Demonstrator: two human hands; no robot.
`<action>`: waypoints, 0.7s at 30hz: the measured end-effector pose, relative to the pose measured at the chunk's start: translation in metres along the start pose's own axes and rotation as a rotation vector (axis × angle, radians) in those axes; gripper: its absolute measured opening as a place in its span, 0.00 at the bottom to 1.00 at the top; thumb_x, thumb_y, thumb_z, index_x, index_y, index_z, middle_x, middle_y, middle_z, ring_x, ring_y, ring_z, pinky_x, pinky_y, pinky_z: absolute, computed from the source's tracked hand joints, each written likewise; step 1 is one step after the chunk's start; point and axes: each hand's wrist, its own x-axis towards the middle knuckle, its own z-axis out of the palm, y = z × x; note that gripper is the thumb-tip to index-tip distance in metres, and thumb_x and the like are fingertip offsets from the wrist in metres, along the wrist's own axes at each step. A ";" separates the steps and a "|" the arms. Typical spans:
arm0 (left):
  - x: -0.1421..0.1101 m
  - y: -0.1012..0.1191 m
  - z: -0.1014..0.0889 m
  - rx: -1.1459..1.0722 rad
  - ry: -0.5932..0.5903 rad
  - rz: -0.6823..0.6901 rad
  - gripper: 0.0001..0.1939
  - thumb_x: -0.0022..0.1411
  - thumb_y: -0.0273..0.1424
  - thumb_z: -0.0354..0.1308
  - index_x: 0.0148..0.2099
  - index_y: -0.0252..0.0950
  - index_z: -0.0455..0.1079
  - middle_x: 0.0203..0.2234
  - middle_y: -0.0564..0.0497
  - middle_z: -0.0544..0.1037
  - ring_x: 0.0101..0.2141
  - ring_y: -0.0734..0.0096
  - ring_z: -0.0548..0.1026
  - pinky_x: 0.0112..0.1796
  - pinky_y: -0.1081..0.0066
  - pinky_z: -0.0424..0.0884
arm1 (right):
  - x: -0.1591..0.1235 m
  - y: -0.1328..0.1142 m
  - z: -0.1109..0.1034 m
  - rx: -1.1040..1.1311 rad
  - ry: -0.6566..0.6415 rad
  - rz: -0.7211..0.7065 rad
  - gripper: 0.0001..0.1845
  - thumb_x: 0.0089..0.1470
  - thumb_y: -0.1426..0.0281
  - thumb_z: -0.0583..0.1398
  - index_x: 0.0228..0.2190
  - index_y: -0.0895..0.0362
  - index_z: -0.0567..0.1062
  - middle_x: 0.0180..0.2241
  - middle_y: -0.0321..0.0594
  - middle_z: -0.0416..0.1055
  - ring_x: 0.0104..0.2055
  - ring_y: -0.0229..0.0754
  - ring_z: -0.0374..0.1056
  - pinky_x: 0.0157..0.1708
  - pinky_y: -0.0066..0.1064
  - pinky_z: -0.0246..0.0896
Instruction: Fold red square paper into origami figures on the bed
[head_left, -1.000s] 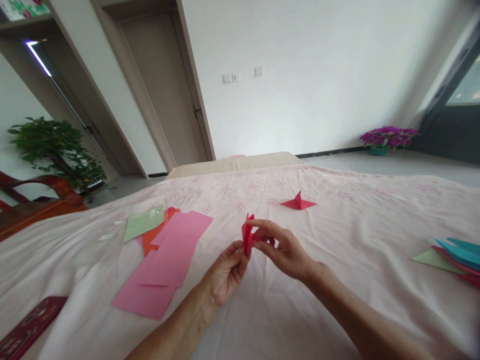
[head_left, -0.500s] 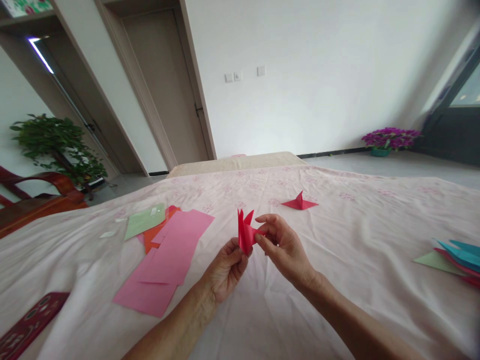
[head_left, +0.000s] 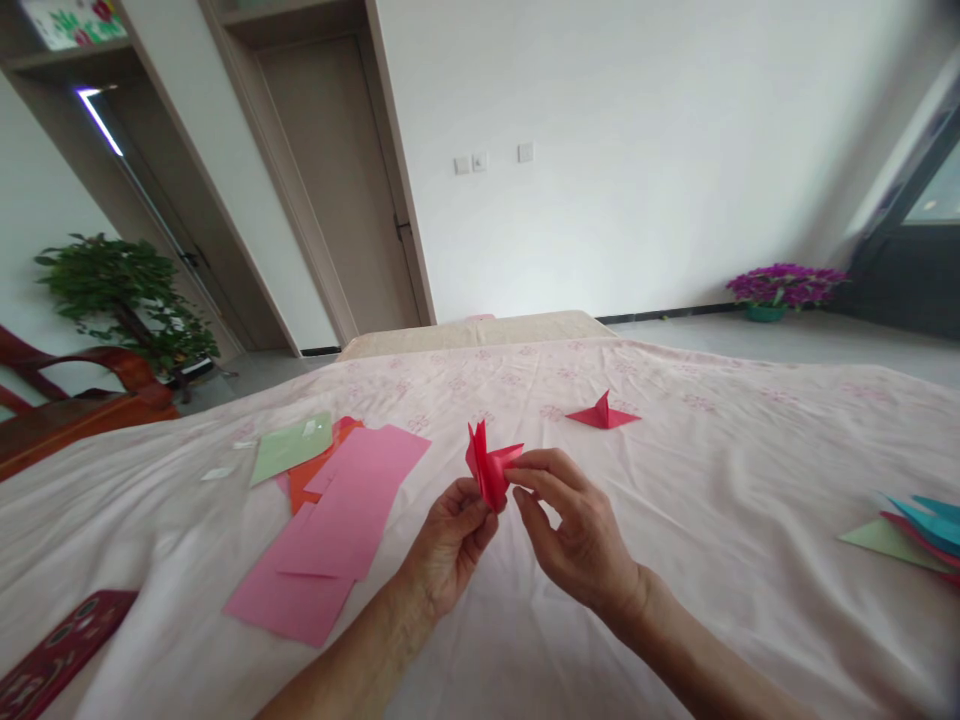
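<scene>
A folded red paper piece [head_left: 493, 478] with several pointed flaps stands upright over the cloth, pinched at its lower end by my left hand [head_left: 459, 535]. My right hand [head_left: 574, 520] is at its right side, the fingertips touching a flap that points right. The thumb of that hand hangs lower, apart from the fingers, with a gap between them. Beyond my hands, a second folded red paper piece [head_left: 604, 412] lies on the cloth with one point sticking up.
On the left lie pink paper sheets [head_left: 352, 510], an orange sheet [head_left: 306, 478] and a green sheet [head_left: 292, 447]. A red phone [head_left: 67, 650] lies at lower left. Folded blue paper [head_left: 926, 520] and pale green paper [head_left: 885, 540] lie at far right. A patterned cloth [head_left: 720, 480] covers the table.
The right thumb has come away from the red paper, and the fingers now rest on its flap. The flaps have turned and spread, one now pointing right. The view has tilted up slightly.
</scene>
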 end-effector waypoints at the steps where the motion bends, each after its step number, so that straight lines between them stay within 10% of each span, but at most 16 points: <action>1: 0.000 -0.001 0.001 -0.008 0.010 0.012 0.12 0.48 0.22 0.71 0.36 0.32 0.73 0.31 0.52 0.78 0.33 0.80 0.77 0.34 0.83 0.76 | 0.000 0.000 0.000 -0.018 -0.010 -0.017 0.15 0.57 0.77 0.56 0.44 0.54 0.73 0.43 0.43 0.70 0.44 0.41 0.68 0.42 0.34 0.68; 21: -0.008 -0.003 0.017 0.172 0.151 0.223 0.14 0.43 0.27 0.73 0.30 0.33 0.71 0.28 0.54 0.78 0.29 0.78 0.76 0.29 0.80 0.75 | -0.002 -0.002 0.020 0.096 0.227 0.434 0.03 0.53 0.69 0.62 0.32 0.54 0.73 0.27 0.34 0.72 0.27 0.37 0.69 0.24 0.27 0.65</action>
